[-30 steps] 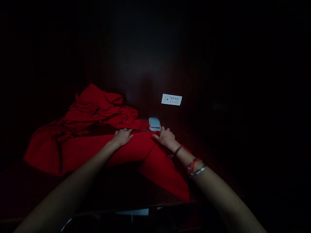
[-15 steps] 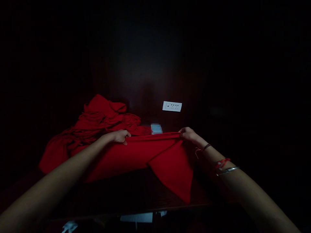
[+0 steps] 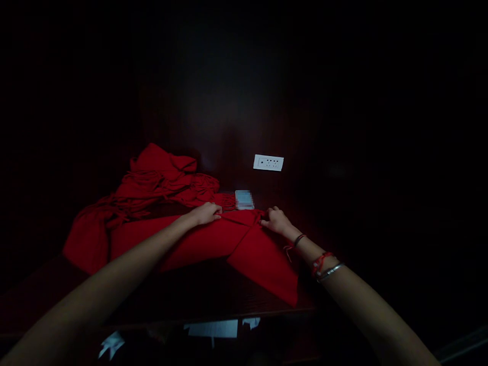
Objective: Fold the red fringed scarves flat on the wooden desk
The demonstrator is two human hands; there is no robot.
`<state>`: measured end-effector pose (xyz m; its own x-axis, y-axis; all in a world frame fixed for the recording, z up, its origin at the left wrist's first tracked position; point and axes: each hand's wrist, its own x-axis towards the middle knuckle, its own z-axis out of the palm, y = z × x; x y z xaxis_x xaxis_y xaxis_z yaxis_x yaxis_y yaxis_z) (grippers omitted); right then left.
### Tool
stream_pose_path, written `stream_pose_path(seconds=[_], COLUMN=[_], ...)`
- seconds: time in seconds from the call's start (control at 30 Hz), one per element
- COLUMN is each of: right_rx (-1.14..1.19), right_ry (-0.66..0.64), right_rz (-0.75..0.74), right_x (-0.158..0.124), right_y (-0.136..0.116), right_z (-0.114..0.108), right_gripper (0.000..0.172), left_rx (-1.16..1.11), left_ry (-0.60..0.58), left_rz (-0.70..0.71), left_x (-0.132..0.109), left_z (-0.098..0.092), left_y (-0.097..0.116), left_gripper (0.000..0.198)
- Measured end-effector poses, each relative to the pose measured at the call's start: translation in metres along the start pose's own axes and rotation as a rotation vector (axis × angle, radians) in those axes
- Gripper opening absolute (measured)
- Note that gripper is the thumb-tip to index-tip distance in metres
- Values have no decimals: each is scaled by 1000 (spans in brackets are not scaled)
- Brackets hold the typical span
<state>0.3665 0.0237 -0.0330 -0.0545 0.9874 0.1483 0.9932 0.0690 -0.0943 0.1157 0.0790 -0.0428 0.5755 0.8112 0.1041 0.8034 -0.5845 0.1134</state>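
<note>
A length of red cloth lies across the dark surface, its right end folded over at a slant with a corner pointing toward me. My left hand pinches its far edge near the middle. Farther right along that same edge, my right hand grips the cloth, with thumb and fingers closed on a bunched part. Beyond my left arm, a heap of red fringed cloth rests against the back. A small pale, pixelated item sits just behind the edge between my hands.
A white socket plate is on the dark back panel. Below the front edge of the wooden surface are white papers and a crumpled white piece. The surroundings are very dark.
Both hands have come closer together along the far edge, the left moving right and the right moving left. The stretched edge has slackened and bunched, and the cloth lies lower.
</note>
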Motion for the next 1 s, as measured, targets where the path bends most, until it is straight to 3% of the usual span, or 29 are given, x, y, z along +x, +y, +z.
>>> stream_pose_path(seconds=[0.13, 0.2, 0.3, 0.4, 0.5, 0.7, 0.83, 0.9, 1.0], right_rx=[-29, -8, 7, -61, -211, -290, -98, -8, 74], right_ry=[-43, 5, 58, -58, -132, -183, -44, 42, 29], right_rz=[185, 177, -144, -519, -629, -668, -633, -557, -344], right_x=[12, 13, 10, 6, 6, 3, -8, -10, -9], right_y=[-21, -23, -17, -10, -8, 5, 30, 36, 32], right_z=[7, 10, 14, 15, 13, -4, -7, -6, -5], right_gripper=[58, 62, 50, 41, 40, 29, 25, 26, 28], left_rx=[-70, -83, -111, -141, -160, -192, -267, -312, -333], left_ry=[49, 65, 72, 41, -17, -81, -144, -154, -84], left_rz=[-85, -98, -117, -140, -158, -114, -28, 25, 65], left_x=[22, 33, 50, 66, 76, 73, 73, 77, 85], left_z=[11, 16, 24, 28, 27, 13, 9, 10, 13], left_y=[9, 14, 23, 33, 38, 37, 42, 50, 65], left_gripper=[21, 24, 23, 18, 15, 20, 24, 21, 15])
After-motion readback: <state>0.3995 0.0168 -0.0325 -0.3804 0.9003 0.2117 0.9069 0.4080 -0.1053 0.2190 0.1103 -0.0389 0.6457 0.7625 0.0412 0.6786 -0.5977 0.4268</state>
